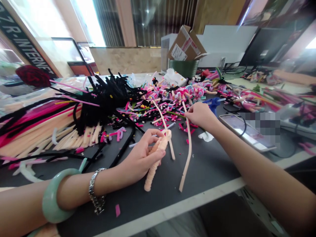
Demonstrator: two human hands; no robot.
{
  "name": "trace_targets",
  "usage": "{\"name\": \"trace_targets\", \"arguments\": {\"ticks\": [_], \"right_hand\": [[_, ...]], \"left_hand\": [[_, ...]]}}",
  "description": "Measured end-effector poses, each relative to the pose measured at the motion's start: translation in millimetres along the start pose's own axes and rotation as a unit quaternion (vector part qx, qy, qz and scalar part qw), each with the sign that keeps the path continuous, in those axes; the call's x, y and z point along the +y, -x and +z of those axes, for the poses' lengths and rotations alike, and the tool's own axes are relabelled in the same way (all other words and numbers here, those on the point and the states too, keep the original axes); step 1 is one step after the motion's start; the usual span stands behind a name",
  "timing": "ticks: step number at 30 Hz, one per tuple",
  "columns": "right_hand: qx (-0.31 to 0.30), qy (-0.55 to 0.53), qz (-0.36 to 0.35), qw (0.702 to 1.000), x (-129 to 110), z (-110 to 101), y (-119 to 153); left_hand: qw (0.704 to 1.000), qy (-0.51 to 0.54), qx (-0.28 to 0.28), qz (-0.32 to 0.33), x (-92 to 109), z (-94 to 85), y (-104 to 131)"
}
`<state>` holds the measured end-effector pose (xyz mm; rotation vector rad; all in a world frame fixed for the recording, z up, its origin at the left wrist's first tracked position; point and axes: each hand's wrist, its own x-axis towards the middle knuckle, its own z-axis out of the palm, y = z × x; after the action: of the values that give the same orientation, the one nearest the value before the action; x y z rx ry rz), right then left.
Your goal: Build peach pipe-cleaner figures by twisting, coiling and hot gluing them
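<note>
My left hand (145,153) is closed around a coiled peach pipe-cleaner piece (153,169), whose ribbed lower end points down over the dark table. A looped knob tops it, and a thin peach strip (160,113) runs past the knob, with its lower end below; whether the two are joined I cannot tell. Farther right, my right hand (201,115) pinches a long peach pipe cleaner (189,141) between thumb and fingers near its upper part. The strip bends down to the front of the table. A blue glue gun (212,103) lies just beyond this hand.
Black pipe cleaners (106,93) are heaped at left, above peach ones (44,128). Pink and black scraps (138,115) cover the middle. A phone (247,131) lies right, a cardboard box (186,44) stands behind. Another person's arm (293,77) shows far right.
</note>
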<state>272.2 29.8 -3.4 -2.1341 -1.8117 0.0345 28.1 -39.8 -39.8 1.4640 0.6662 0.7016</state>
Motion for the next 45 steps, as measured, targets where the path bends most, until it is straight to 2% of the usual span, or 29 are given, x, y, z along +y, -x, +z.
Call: {"name": "trace_targets", "arguments": {"ticks": [6,11,14,20,23,27,37,42,45], "right_hand": [[0.065,-0.113,0.014,0.991,-2.7,-17.1,15.8],[0.076,-0.202,0.023,0.976,5.9,-17.9,19.8],[0.080,-0.279,0.019,0.957,8.1,-19.8,26.3],[0.041,-0.424,-0.003,0.905,3.4,-23.1,51.9],[0.019,-0.495,0.005,0.868,1.1,-22.3,64.4],[-0.046,-0.563,0.030,0.825,-0.7,-21.2,79.3],[-0.135,-0.519,-0.040,0.843,-6.4,-7.2,116.6],[-0.121,-0.483,-0.070,0.864,-10.0,-2.3,122.4],[-0.109,-0.435,-0.104,0.888,-10.7,-1.8,122.3]], "left_hand": [[1.000,-0.018,-0.009,0.002,1.2,-0.4,-0.1],[1.000,-0.023,-0.014,0.001,1.0,-0.9,0.5],[1.000,-0.028,-0.014,-0.004,1.4,-1.0,0.6],[0.999,-0.032,-0.014,-0.001,0.7,-1.8,0.0],[0.999,-0.037,-0.013,-0.003,0.5,-2.2,0.0],[0.999,-0.042,-0.012,-0.010,2.1,-1.8,0.4],[0.999,-0.036,-0.026,-0.003,0.7,-2.1,0.1],[0.999,-0.030,-0.029,-0.003,-0.8,-2.7,-0.9],[0.999,-0.027,-0.029,-0.006,-0.7,-3.0,0.5]]}}
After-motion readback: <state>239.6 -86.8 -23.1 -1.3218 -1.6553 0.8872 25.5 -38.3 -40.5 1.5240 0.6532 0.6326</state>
